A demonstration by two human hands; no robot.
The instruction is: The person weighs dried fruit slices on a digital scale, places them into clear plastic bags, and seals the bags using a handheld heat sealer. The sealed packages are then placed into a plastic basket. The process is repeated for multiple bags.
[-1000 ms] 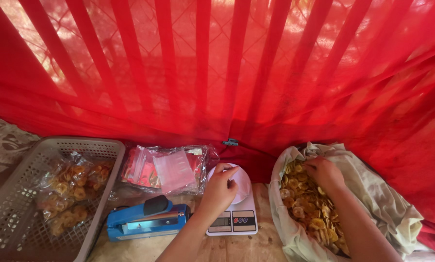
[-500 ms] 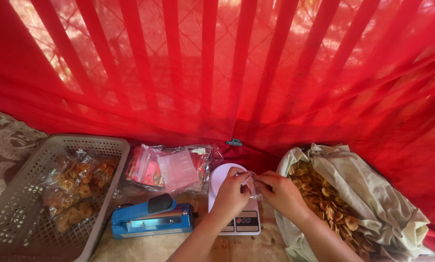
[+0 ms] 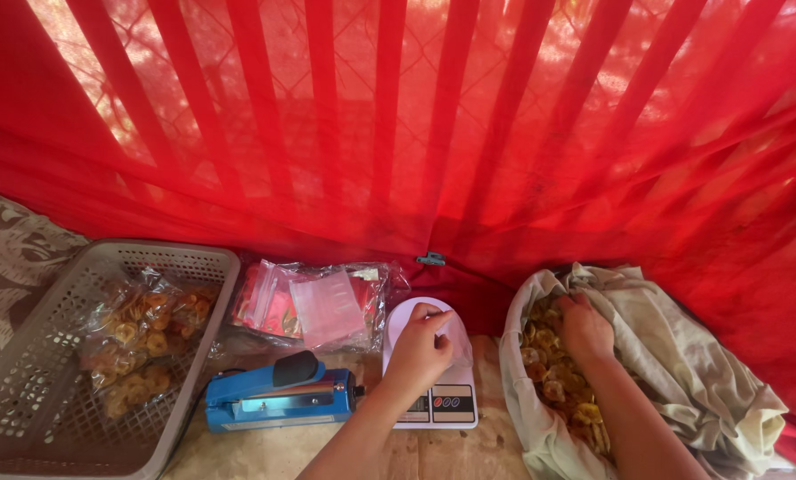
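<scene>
A small clear bag was pinched open over the white scale by the left hand, while the right hand, its grip hidden, was buried among chips in the cloth sack, best scooped gently.

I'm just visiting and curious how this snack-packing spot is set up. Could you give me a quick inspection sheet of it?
Surface: pale worn tabletop, bare in front of the scale.
Job's things: white kitchen scale with a clear bag on it; cloth sack of fried chips.
Clutter: blue heat sealer; grey basket of filled chip packets; stack of empty packets.
Hands: left hand pinches the clear bag; right hand is in the chips, grip hidden.
Cables: dark cord leaves the sealer.
Surroundings: red curtain behind; patterned cloth at left.
</scene>
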